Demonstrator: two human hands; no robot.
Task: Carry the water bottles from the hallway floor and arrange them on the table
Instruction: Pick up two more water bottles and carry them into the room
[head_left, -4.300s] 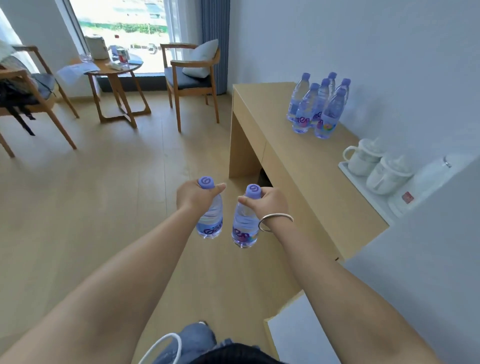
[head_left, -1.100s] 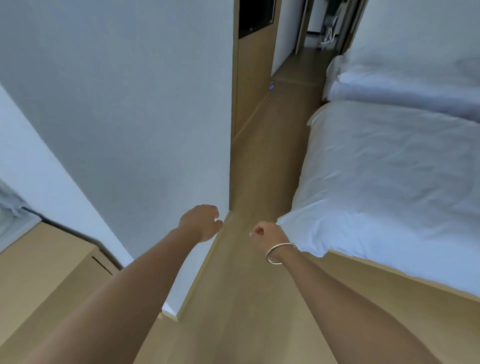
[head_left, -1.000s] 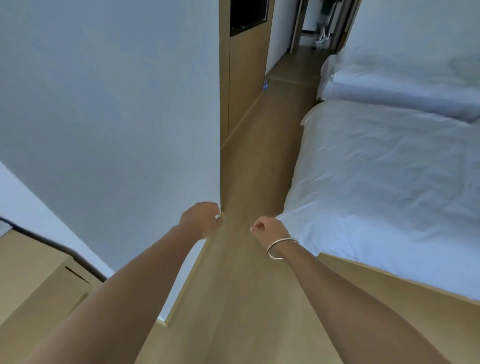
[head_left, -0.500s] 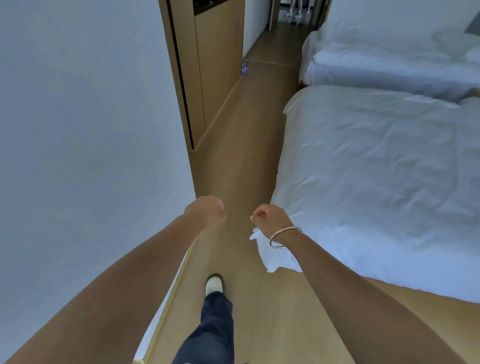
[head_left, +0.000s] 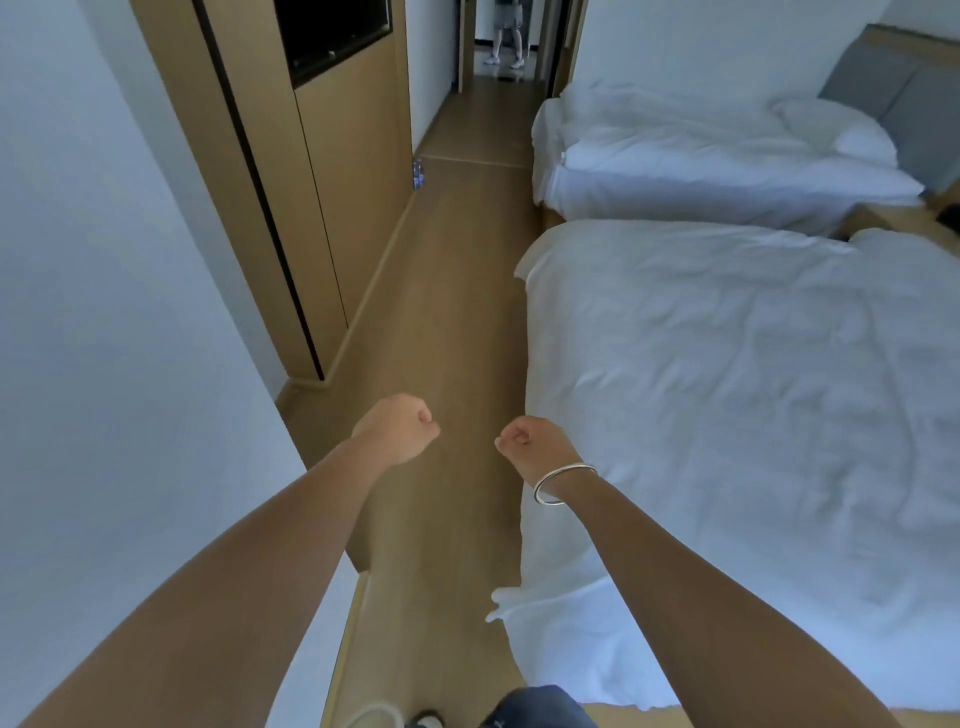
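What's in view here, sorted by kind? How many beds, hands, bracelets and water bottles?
Beds: 2 (near bed, far bed)
Hands: 2 (left hand, right hand), both closed, holding nothing
Bracelets: 1 (bracelet)
Water bottles: 1 visible, small and blurred (bottle)
Total: 6

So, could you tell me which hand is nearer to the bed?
Right. The right hand hovers beside the edge of the near bed; the left hand is farther off, over the floor.
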